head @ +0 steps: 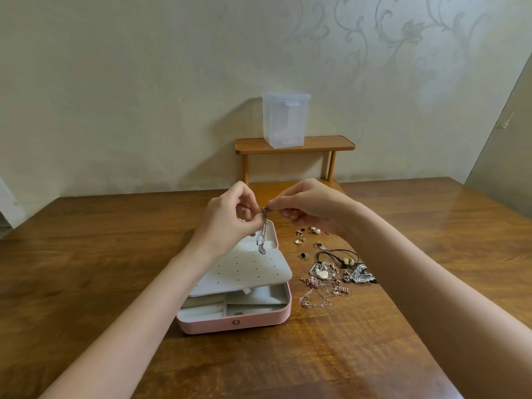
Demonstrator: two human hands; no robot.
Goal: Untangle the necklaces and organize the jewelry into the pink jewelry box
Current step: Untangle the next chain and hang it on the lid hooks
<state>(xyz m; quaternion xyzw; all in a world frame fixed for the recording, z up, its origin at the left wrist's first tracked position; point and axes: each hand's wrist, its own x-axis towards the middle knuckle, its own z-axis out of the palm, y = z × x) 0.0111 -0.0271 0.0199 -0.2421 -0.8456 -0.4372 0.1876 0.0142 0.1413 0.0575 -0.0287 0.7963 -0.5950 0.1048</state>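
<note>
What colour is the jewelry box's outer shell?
Pink jewelry box, with a pale lining; head view.

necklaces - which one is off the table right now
The thin silver chain, pinched between both hands and dangling over the open pink jewelry box; the other necklaces lie tangled on the table.

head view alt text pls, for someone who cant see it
Two bare hands, left hand and right hand, pinch a thin chain that dangles over an open pink jewelry box on a wooden table. Tangled necklaces and small earrings lie to the box's right.
</note>
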